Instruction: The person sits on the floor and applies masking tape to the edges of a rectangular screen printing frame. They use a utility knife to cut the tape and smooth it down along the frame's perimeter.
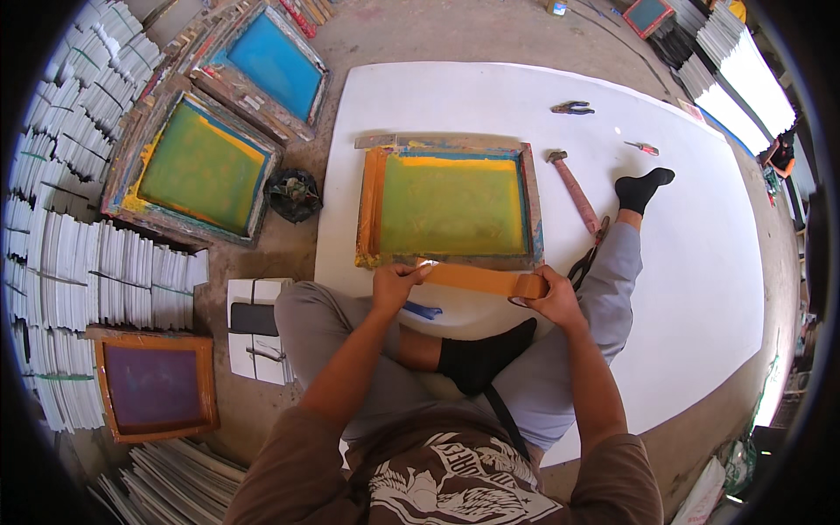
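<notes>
A strip of brown packing tape (472, 279) is stretched between my two hands, just in front of a screen-printing frame (372, 206). My left hand (395, 287) pinches the strip's free end. On the other side, my right hand (561, 303) grips the tape roll (530, 286). The frame lies flat, with a yellow-green mesh (451, 207) and worn, paint-stained wooden sides. Shiny brown tape covers its left side. Beneath my left hand, a small blue item (423, 311) rests by my leg; its kind is unclear.
A hammer (576, 192), pliers (573, 108) and a small screwdriver (643, 148) lie on the white sheet (691, 262). A black-handled tool (584, 265) sits against my right leg. More screen frames (265, 188) and bundled white stacks (66, 271) stand at left, near a dark bag (294, 194).
</notes>
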`<act>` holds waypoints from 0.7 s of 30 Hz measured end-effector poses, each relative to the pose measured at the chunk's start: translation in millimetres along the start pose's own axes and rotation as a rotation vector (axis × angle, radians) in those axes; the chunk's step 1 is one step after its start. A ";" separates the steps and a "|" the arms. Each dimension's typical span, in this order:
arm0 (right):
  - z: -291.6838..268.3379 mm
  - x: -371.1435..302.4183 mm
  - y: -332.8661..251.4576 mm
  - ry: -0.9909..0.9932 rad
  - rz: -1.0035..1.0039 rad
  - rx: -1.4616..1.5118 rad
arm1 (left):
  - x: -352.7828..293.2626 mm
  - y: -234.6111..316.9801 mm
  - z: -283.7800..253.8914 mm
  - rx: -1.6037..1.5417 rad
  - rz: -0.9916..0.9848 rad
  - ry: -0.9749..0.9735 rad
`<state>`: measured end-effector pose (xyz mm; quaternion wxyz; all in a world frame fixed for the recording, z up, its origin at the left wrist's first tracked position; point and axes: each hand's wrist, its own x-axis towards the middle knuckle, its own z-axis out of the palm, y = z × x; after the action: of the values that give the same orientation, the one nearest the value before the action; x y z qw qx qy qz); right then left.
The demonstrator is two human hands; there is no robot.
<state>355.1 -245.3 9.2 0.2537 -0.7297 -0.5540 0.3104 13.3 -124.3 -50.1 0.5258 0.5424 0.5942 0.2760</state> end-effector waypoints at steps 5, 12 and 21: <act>-16.6 -2.6 4.9 -0.079 -0.134 -0.211 | -1.7 4.2 -3.9 0.063 0.024 -0.066; -23.6 7.6 31.8 -0.052 -0.341 -0.417 | 3.0 0.7 -19.7 -0.127 0.012 -0.106; -48.9 1.8 62.4 -0.118 -0.170 -0.459 | 16.6 -3.0 -63.4 -0.084 -0.010 -0.043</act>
<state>432.0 -260.9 -2.5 0.0737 -0.6996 -0.6831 0.1963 -44.0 -94.3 -39.6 0.5619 0.5229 0.5734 0.2865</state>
